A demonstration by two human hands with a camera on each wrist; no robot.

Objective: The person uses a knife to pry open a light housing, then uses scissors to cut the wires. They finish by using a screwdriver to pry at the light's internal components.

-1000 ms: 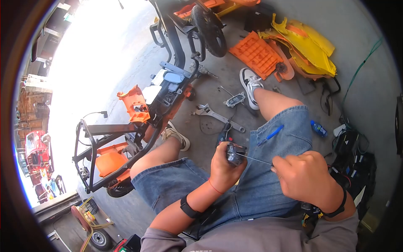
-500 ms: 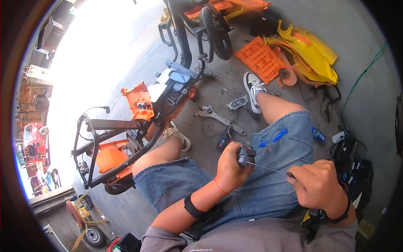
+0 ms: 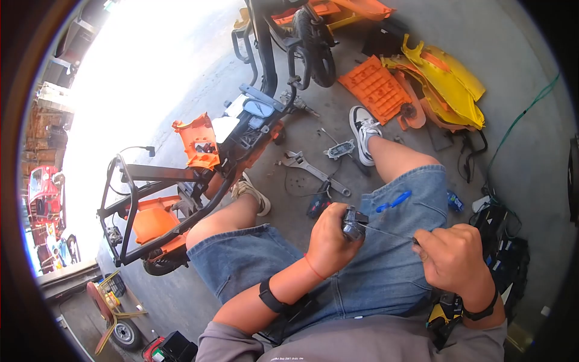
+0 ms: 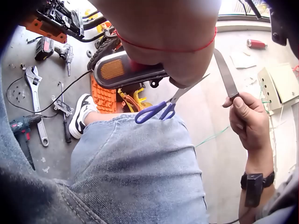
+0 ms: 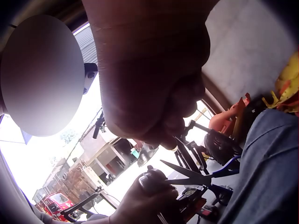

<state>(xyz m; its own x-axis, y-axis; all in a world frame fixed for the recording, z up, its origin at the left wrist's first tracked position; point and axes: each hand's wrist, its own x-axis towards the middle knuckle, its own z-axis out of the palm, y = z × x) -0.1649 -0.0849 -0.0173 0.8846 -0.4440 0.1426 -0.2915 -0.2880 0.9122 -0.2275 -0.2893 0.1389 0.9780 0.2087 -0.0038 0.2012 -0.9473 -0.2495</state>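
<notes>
My left hand [image 3: 332, 241] grips a dark lamp unit [image 3: 353, 223] above my thighs; the left wrist view shows its long black housing [image 4: 145, 74] with an amber panel. Pinched in the fingers of my right hand [image 3: 452, 256] is the dark end of a thin flat metal blade [image 3: 392, 234]. Its metal part [image 4: 225, 74] slants upward in the left wrist view, and in the head view it points toward the lamp; whether they touch, I cannot tell. Blue-handled scissors [image 3: 395, 201] lie on the denim thigh beside the lamp, partly open.
A stripped vehicle frame [image 3: 160, 175] stands at left. An adjustable wrench [image 3: 316, 173], a drill [image 3: 318, 204] and a metal part [image 3: 339, 149] lie on the floor between the feet. Orange [image 3: 374, 89] and yellow panels [image 3: 446, 78] lie ahead; black parts [image 3: 509, 259] sit at right.
Compared with one second ago, both hands are farther right and slightly lower in the head view, with the lamp and blade still held. The scissors' blue handles show more fully.
</notes>
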